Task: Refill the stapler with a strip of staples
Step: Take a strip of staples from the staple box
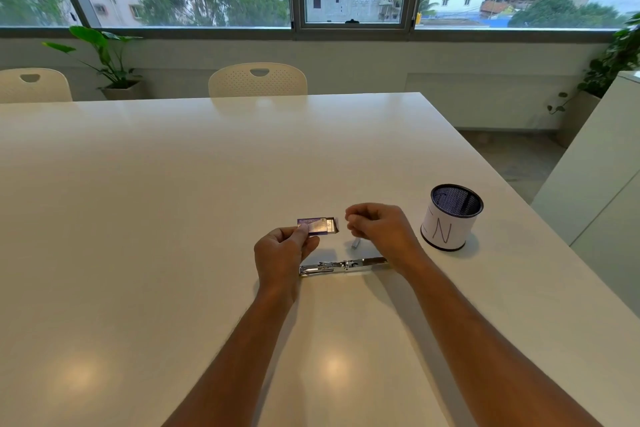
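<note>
The stapler (343,265) lies opened out flat on the bench (173,201), close to the near edge and between my two wrists, its metal channel facing up; it looks a stiff, fairly heavy thing that should stay put while I load it, though the polished bench may let it slide if I push along its length. Just beyond it my left hand (284,250) pinches a small purple staple box (317,226) between thumb and fingers, its inner tray slid partly out toward the right, silvery staples showing inside. My right hand (377,225) is curled just beside the open end of the tray, fingertips drawn together; whether they have a strip pinched I cannot tell, it is too small to make out. A small pale object (355,243) lies on the bench under that hand; I cannot say what it is. I judge a staple strip to be light, stiff and brittle, apt to snap into pieces if bent; best held by its long sides near the middle and laid level into the channel. Toward the right edge stands a mesh pen cup (452,217) wrapped in white paper, well clear of the work.
</note>
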{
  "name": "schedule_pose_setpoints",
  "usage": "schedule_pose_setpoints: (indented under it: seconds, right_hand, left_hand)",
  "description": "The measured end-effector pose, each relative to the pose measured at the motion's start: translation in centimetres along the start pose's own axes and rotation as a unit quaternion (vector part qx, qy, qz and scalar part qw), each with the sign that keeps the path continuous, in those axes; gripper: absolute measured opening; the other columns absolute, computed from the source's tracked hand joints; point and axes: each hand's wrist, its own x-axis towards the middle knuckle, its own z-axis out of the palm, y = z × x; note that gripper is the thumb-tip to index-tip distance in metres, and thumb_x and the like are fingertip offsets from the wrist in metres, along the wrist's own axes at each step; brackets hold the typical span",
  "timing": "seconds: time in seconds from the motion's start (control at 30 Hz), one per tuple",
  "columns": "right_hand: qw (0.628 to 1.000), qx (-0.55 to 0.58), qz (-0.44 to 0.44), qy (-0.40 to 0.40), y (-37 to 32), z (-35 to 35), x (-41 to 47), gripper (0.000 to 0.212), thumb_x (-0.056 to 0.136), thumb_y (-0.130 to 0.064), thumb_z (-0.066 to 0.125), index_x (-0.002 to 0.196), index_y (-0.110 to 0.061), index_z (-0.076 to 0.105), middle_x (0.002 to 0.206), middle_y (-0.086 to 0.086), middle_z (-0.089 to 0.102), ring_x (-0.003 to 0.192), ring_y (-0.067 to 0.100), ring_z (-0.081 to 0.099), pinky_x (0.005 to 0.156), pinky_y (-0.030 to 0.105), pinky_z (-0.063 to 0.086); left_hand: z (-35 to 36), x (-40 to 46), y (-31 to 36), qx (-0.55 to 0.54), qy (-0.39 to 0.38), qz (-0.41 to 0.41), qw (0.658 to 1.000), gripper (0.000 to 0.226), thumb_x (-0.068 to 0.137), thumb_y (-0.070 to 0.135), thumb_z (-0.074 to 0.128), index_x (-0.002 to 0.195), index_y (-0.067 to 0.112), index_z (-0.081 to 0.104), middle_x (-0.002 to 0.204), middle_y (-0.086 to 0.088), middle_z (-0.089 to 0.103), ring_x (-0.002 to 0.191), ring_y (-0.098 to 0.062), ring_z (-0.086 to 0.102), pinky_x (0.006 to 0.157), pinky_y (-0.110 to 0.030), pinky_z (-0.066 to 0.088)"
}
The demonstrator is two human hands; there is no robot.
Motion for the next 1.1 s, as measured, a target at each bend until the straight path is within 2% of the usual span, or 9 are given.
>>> schedule_pose_setpoints:
  seconds: [0.1,0.3,0.43,0.57,0.7,0.83,0.9,1.0,1.1]
  right_hand:
    - [0.988,0.13,0.073,-0.045,-0.5,0.7,-0.6,0.012,0.093,-0.01,0.068,0.101,-0.009,0.077,0.09,0.01,0.077,0.077,0.015,0.072,0.075,0.022,0.061]
    - [0.96,0.233,0.143,-0.06,-0.5,1.4,-0.6,0.015,0.09,-0.004,0.071,0.102,0.004,0.075,0.091,0.015,0.076,0.076,0.015,0.068,0.078,0.024,0.062]
    - [0.968,0.21,0.131,-0.042,-0.3,1.7,-0.5,0.011,0.089,-0.004,0.072,0.098,0.0,0.076,0.096,0.018,0.077,0.079,0.015,0.071,0.074,0.021,0.061]
    - [0.969,0.206,0.13,-0.04,-0.1,2.0,-0.4,0.009,0.087,-0.004,0.074,0.095,0.0,0.076,0.102,0.023,0.076,0.083,0.019,0.071,0.081,0.026,0.062]
    - [0.971,0.198,0.125,-0.044,-0.1,2.0,-0.2,0.006,0.087,-0.006,0.075,0.091,-0.004,0.078,0.091,0.014,0.078,0.08,0.016,0.073,0.076,0.024,0.062]
    - [0.975,0.184,0.12,-0.039,-0.3,2.1,-0.1,0.005,0.087,-0.01,0.075,0.09,-0.009,0.079,0.086,0.008,0.08,0.076,0.014,0.074,0.073,0.022,0.06]
    - [0.98,0.165,0.107,-0.019,-0.4,2.3,0.1,0.005,0.087,-0.011,0.075,0.086,-0.014,0.08,0.082,0.005,0.08,0.075,0.014,0.073,0.071,0.021,0.06]
    - [0.996,0.057,0.053,0.043,-0.2,3.0,0.6,0.008,0.087,-0.014,0.076,0.083,-0.02,0.079,0.075,0.0,0.078,0.078,0.018,0.074,0.071,0.022,0.062]
    - [0.994,-0.072,-0.016,0.08,-0.1,3.7,1.1,0.01,0.087,-0.016,0.076,0.096,-0.013,0.08,0.078,-0.003,0.076,0.078,0.02,0.075,0.075,0.03,0.063]
  left_hand:
    - [0.1,0.0,-0.1,-0.006,-0.006,0.001,1.0,0.006,0.092,0.003,0.072,0.092,-0.003,0.072,0.098,-0.025,0.077,0.08,-0.025,0.076,0.069,-0.024,0.064]
    - [0.1,-0.1,-0.2,-0.012,-0.015,0.019,1.0,0.018,0.091,0.004,0.074,0.107,0.003,0.065,0.098,-0.023,0.078,0.079,-0.026,0.08,0.07,-0.028,0.065]
    - [0.0,-0.1,-0.5,0.018,-0.023,0.046,0.999,0.028,0.091,0.005,0.074,0.119,0.006,0.068,0.101,-0.023,0.077,0.087,-0.029,0.08,0.076,-0.032,0.065]
    - [0.1,-0.1,-0.6,0.032,-0.036,0.057,0.997,0.029,0.092,0.005,0.073,0.12,0.003,0.069,0.101,-0.023,0.078,0.085,-0.025,0.08,0.078,-0.033,0.065]
    - [0.2,-0.1,-0.6,0.048,-0.047,0.063,0.996,0.028,0.093,0.004,0.072,0.121,0.001,0.068,0.102,-0.023,0.077,0.086,-0.025,0.08,0.083,-0.039,0.064]
    - [0.3,0.0,-0.6,0.058,-0.059,0.069,0.994,0.023,0.094,0.005,0.071,0.117,0.002,0.069,0.098,-0.018,0.079,0.082,-0.023,0.08,0.077,-0.032,0.066]
    - [0.4,0.2,-0.6,0.07,-0.06,0.073,0.993,0.022,0.094,0.006,0.071,0.115,0.003,0.068,0.096,-0.018,0.08,0.081,-0.024,0.08,0.077,-0.034,0.065]
    - [0.8,0.8,-0.5,0.126,-0.057,0.092,0.986,0.021,0.094,0.009,0.072,0.114,0.004,0.067,0.094,-0.015,0.08,0.079,-0.023,0.08,0.078,-0.039,0.065]
    - [1.2,1.8,-0.3,0.194,-0.056,0.123,0.972,0.019,0.093,0.011,0.074,0.11,0.004,0.067,0.089,-0.011,0.08,0.073,-0.021,0.08,0.076,-0.039,0.066]
